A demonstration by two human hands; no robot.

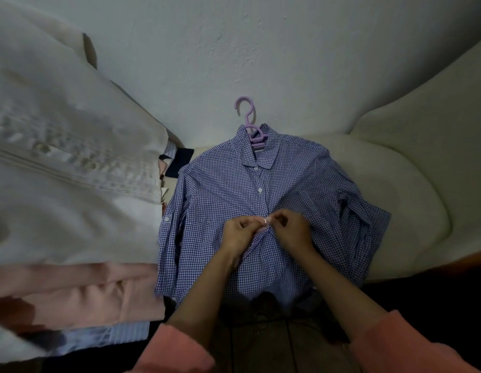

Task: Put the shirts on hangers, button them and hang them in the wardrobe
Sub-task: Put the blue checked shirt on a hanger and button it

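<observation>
A blue-and-white checked shirt (220, 200) lies flat on a cream cushioned seat (411, 211), collar away from me. A lilac plastic hanger (251, 125) sits inside the collar, its hook sticking out above. Two white buttons below the collar look fastened. My left hand (240, 232) and my right hand (292, 230) meet at the middle of the shirt's front placket. Both pinch the fabric edges there, with a small white button between the fingertips.
A heap of other shirts fills the left side: a white one (72, 157) on top, a pink one (94, 292) under it, a striped pale-blue one (104, 337) at the bottom. A plain pale wall (234, 49) stands behind the seat.
</observation>
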